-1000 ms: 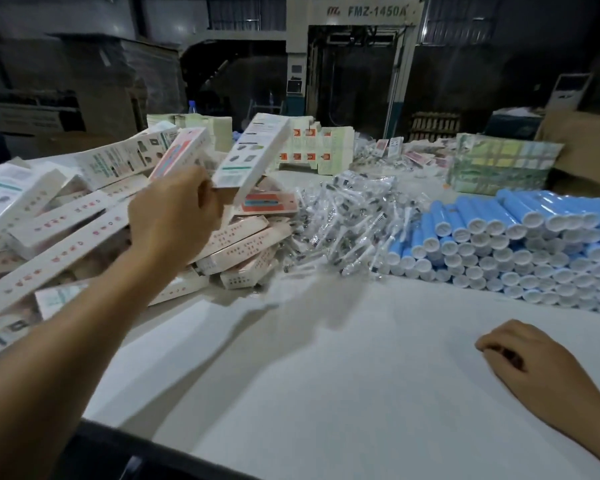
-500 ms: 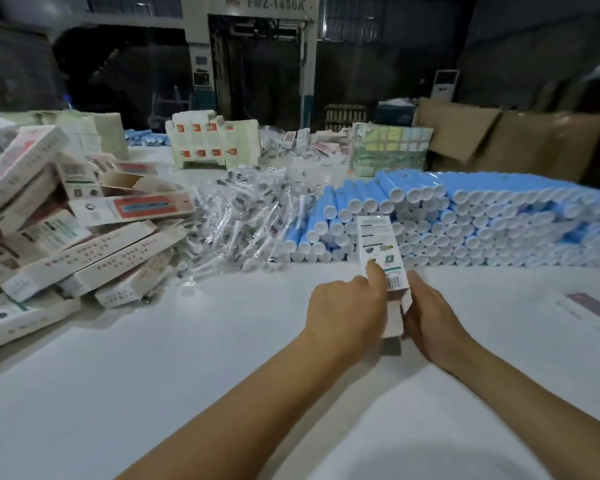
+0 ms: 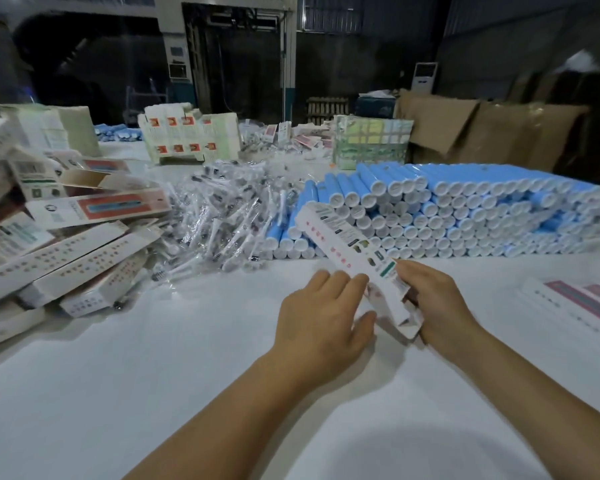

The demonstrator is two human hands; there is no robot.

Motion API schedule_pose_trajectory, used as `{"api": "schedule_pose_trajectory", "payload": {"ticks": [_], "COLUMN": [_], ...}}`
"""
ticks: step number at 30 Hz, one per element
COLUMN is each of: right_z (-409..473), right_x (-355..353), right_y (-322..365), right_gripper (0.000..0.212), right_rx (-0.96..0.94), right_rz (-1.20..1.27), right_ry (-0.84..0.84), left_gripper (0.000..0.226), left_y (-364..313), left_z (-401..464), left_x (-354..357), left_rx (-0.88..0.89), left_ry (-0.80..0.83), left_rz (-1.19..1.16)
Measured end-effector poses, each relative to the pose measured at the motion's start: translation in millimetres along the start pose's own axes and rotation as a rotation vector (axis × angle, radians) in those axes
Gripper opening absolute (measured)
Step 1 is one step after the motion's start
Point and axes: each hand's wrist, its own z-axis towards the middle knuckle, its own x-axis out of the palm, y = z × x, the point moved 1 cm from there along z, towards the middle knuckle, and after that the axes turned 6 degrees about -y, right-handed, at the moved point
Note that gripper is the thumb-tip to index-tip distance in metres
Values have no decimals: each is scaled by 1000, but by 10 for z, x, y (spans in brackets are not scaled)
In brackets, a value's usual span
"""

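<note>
Carton (image 3: 347, 251), long, white: raised above mid-tabletop (image 3: 153, 375), long axis slanting from open near end toward far edge and blue tubes (image 3: 465, 209). Near end pinched by right hand (image 3: 437, 299); flank clasped by left hand (image 3: 321, 313), equally near.

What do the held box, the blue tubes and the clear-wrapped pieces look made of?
The box: thin cardboard, matt white with print; folded edges and an open end flap. The blue tubes: probably smooth plastic with white caps, possibly coated card. The wrapped pieces: glossy clear plastic film, glinting and crinkled.
</note>
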Motion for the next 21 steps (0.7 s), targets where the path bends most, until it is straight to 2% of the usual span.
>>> {"api": "schedule_pose_trajectory", "payload": {"ticks": [2,3,4,7,8,11,14,17,19,21], "right_z": [4,2,-9,-49,-54,-37,-28,31,119,223], "right_x": [-66,-88,-98,-95,-94,-132,-138,-109,-77,42], "right_y": [53,64,64,28,21,15,-16,16,175,445], "right_gripper": [13,13,16,20,18,15,17,18,24,33], "right_rx": [-3,-22,-46,-108,-116,-124,-113,-171,-330,-516], "right_rz": [-43,-102,-168,-322,-348,-375,-422,-508,-626,-716], "right_ry": [-8,30,87,262,297,336,332,175,3,-89], "left_gripper": [43,49,58,90,96,101,94,86,83,81], "left_y": [68,94,105,110,133,179,185,213,235,234], "left_z": [26,37,46,36,21,-41,-62,-63,-54,-49], "left_x": [-4,-8,-10,10,53,164,205,239,252,258], "left_rx": [90,108,119,88,73,74,77,74,40,2], "left_ry": [-95,-77,-17,367,442,477,450,423,431,421], "left_rz": [48,84,133,262,283,262,216,258,275,260]}}
